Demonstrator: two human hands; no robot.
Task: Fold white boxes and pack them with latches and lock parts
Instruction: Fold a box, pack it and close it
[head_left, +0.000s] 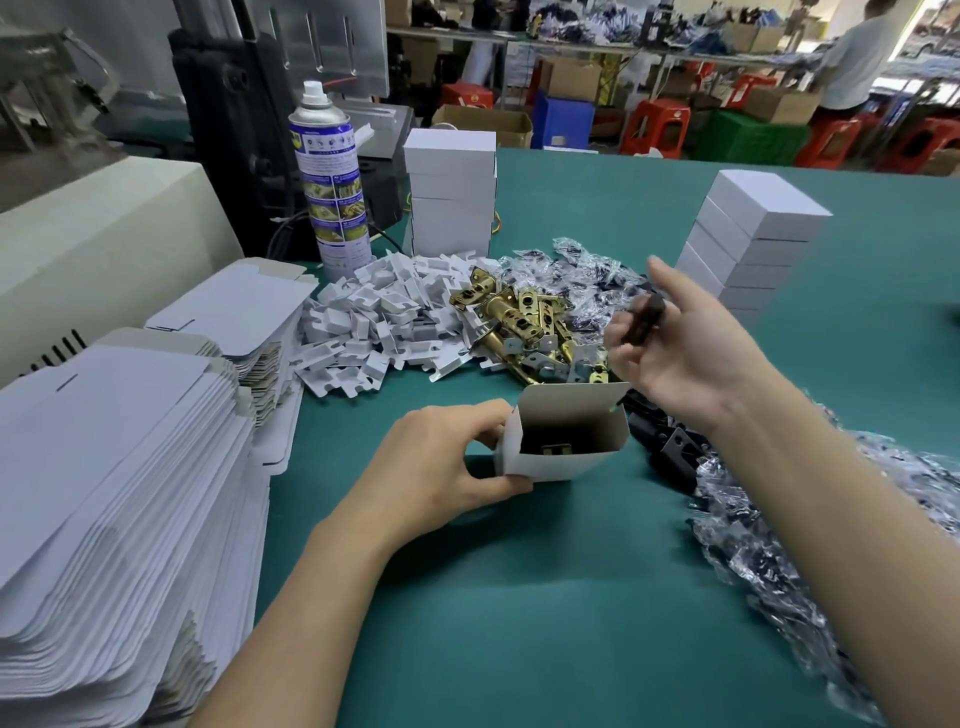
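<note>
The table (519, 597) spreads green under both grips. Left of our left hand (441, 467) rise the flat blanks (104, 467). Beyond that hand stands the left stack (451, 192) of closed boxes, and beyond our right hand (691, 358) the right stack (753, 234). Between those stacks and the grips lie white inserts (374, 322), brass latches (524, 322) and clear bags (587, 270). More bags trail under our right forearm, with black pieces (670, 447) just right of the box (566, 441).

We judge the step to be filling, not folding. Our left hand grips the box by its left wall, thumb in front and fingers curled at the side, and steadies it on the table. Our right hand hangs above and just right of the box mouth and pinches a small dark part (647, 317) between thumb and fingers. The part is blurred, so we cannot tell what kind it is. The next move calls for bringing it over the mouth and lowering it in, clear of the raised flap, while the left hand holds the box steady. The flaps are not yet tucked.

The box stands mouth up, white outside and grey-brown inside, its far flap upright. Something dark with a brass glint lies at the bottom.
</note>
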